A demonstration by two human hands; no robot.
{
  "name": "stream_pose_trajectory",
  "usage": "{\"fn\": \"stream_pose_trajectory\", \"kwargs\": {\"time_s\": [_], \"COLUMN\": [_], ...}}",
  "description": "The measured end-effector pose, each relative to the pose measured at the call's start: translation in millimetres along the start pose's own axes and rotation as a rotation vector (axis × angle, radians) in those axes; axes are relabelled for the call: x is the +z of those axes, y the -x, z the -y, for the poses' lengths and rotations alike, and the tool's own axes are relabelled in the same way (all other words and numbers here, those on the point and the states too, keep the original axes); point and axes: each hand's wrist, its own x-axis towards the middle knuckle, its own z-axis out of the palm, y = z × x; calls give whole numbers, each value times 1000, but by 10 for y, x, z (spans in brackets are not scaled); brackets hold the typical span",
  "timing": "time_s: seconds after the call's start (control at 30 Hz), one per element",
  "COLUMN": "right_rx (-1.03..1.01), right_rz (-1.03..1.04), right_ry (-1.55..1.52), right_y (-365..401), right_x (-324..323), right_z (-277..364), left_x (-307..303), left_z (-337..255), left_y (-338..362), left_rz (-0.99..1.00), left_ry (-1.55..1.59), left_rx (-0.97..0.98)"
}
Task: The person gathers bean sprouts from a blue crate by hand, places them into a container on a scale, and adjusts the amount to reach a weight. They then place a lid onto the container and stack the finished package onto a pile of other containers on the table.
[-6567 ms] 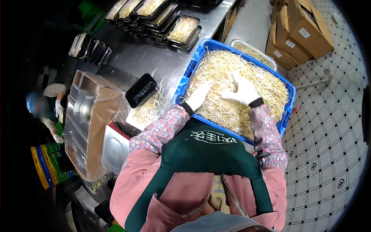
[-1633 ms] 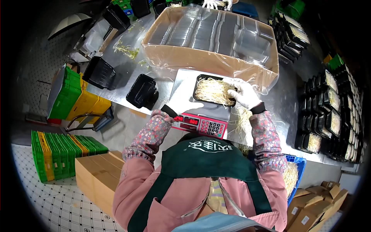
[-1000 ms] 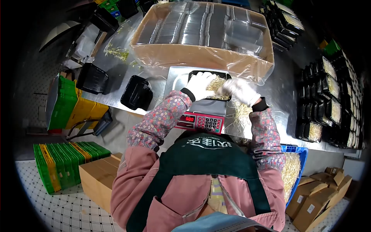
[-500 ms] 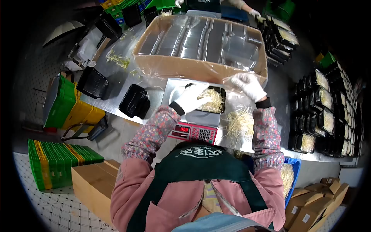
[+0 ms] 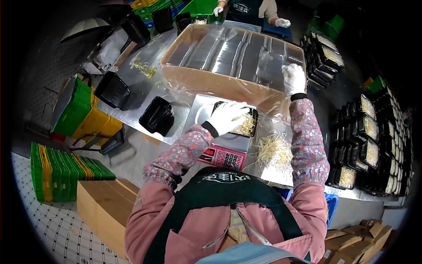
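My gloved left hand (image 5: 228, 118) lies with its fingers stretched out over the sprouts in a black plastic tray (image 5: 254, 127). That tray sits on the metal plate of a scale (image 5: 223, 157) with a red keypad panel. Beside the scale, a loose pile of bean sprouts (image 5: 274, 149) rests on the table. My gloved right hand (image 5: 293, 79) is raised at the right end of a cardboard box (image 5: 220, 83). Its fingers are curled, and what they hold, if anything, cannot be made out. Stacked clear plastic lids (image 5: 228, 53) fill the box.
Black trays (image 5: 156, 115) stand left of the scale. Stacks of filled trays (image 5: 367, 127) line the right side. Green and yellow crates (image 5: 70, 174) and a carton (image 5: 107, 211) are on the floor at left. Across the table is a co-worker in a dark apron (image 5: 243, 9).
My right hand has moved up and away from me, from the box's near corner to its right end. My left hand stays at the tray, its fingers now further over the sprouts.
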Motion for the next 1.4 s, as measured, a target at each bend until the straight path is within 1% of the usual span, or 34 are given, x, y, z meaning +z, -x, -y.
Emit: {"fn": "stream_pose_trajectory", "kwargs": {"time_s": [0.03,0.07,0.1,0.13,0.2,0.27,0.3,0.33,0.4,0.43,0.47,0.53,0.57,0.63,0.67,0.7,0.73,0.8,0.83,0.87,0.9,0.93,0.97,1.0,1.03,1.07,1.1,1.13,1.17,1.23,1.27,1.3,1.33,1.4], "right_rx": [-22,-39,-103,-127,-240,-382,-414,-445,-489,-485,-470,-217,-35,240,332,504,679,620,498,429,453,474,474,509,545,582,770,867,961,1048,1043,1038,1033,970], "right_rz": [-50,-96,-168,-168,-184,-168,-55,79,156,112,28,-91,-15,163,206,299,393,446,391,403,461,521,511,474,437,398,349,391,430,414,363,311,260,231], "right_ry": [-8,-18,-80,-163,-214,-290,-346,-414,-479,-501,-538,-477,-532,-766,-805,-827,-846,-552,-446,-309,-234,-159,-163,-257,-351,-445,-810,-920,-1030,-1182,-1221,-1258,-1294,-1237], "right_y": [-74,-141,-191,-228,-230,-129,-51,39,144,153,120,172,306,766,989,1126,1239,1424,1424,1467,1448,1426,1416,1426,1471,1521,1658,1663,1653,1643,1663,1712,1794,1844], "right_x": [-115,-243,-383,-599,-851,-936,-988,-1005,-1087,-1111,-1121,-1251,-1230,-893,-692,-598,-512,-221,-140,0,66,108,105,113,136,166,407,410,415,464,499,562,658,737], "right_z": [54,133,237,461,850,1205,1368,1507,1710,1720,1665,1637,1579,1323,1233,1199,1172,1105,1173,1200,1282,1360,1385,1381,1362,1338,1238,1216,1194,1175,1198,1210,1195,1167], "left_x": [-118,-299,-293,-497,-728,-1031,-1206,-1157,-1054,-1010,-970,-863,-802,-636,-516,-373,-252,-184,-95,14,122,121,131,150,256,357,445,483,493,507,523,577,629,708], "left_z": [-9,-41,72,72,159,253,60,135,311,308,291,242,167,56,56,117,188,317,413,537,701,734,759,786,856,951,1037,1073,1122,1170,1186,1186,1193,1175], "left_y": [2,26,33,-2,-6,-75,-138,-106,-71,-51,-16,79,133,170,194,232,272,208,216,236,268,297,328,352,413,434,428,406,412,426,446,441,444,438], "left_rz": [-55,-152,-257,-327,-474,-468,-480,-449,-384,-442,-452,-474,-443,-310,-239,-177,-139,-15,-156,-295,-297,-203,-110,-18,-129,-128,-126,-126,-135,-150,-154,-209,-251,-332], "left_ry": [6,154,417,404,947,1643,1729,1622,1410,1376,1341,1274,1280,1236,1223,1127,964,447,336,223,137,104,72,41,116,270,427,588,725,1125,1325,1318,1242,1089], "left_rx": [-26,-83,-152,-198,-423,-539,-608,-569,-488,-504,-476,-419,-351,-434,-478,-524,-597,-666,-582,-494,-525,-564,-604,-643,-587,-612,-636,-659,-630,-725,-769,-801,-778,-729]}}
